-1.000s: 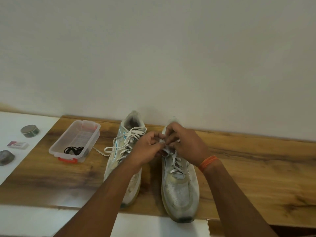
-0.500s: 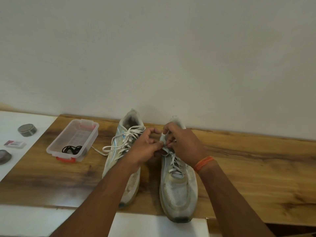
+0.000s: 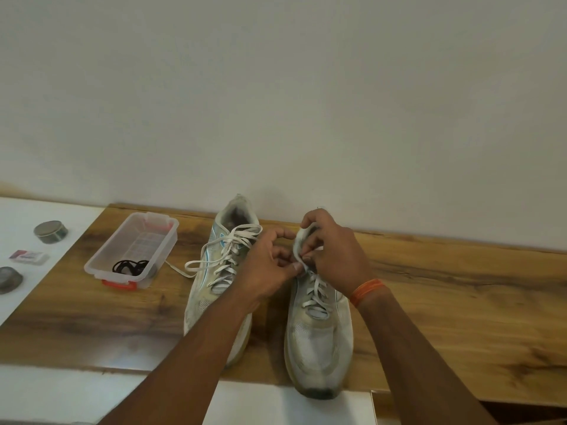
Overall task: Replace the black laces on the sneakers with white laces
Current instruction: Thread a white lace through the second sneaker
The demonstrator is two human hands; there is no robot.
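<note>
Two white sneakers stand side by side on the wooden desk (image 3: 445,305), toes toward the person and heels at the wall. The right sneaker (image 3: 320,338) carries a white lace (image 3: 316,294) crossed through its lower eyelets; its upper part is covered by both hands. The left hand (image 3: 267,268) has its fingers curled, thumb and forefinger pinching at the white lace just where it meets the tongue of the right sneaker. The right hand (image 3: 334,256) curls round the top of the tongue and collar, its fingertips meeting the left hand's at the same spot; an orange wristband (image 3: 366,290) sits on that wrist. The left sneaker (image 3: 219,271) is laced in white up to the collar, with loose loops and one white lace end (image 3: 178,269) trailing leftward across the desk toward a clear plastic container (image 3: 135,245) with red latches. Inside that container, at its near end, lies a coil of black laces (image 3: 130,266). On the white surface (image 3: 18,216) left of the desk sit a round metal tin (image 3: 50,232), a small flat white packet (image 3: 29,257) and another round grey object (image 3: 9,279) partly cut off by the edge.
</note>
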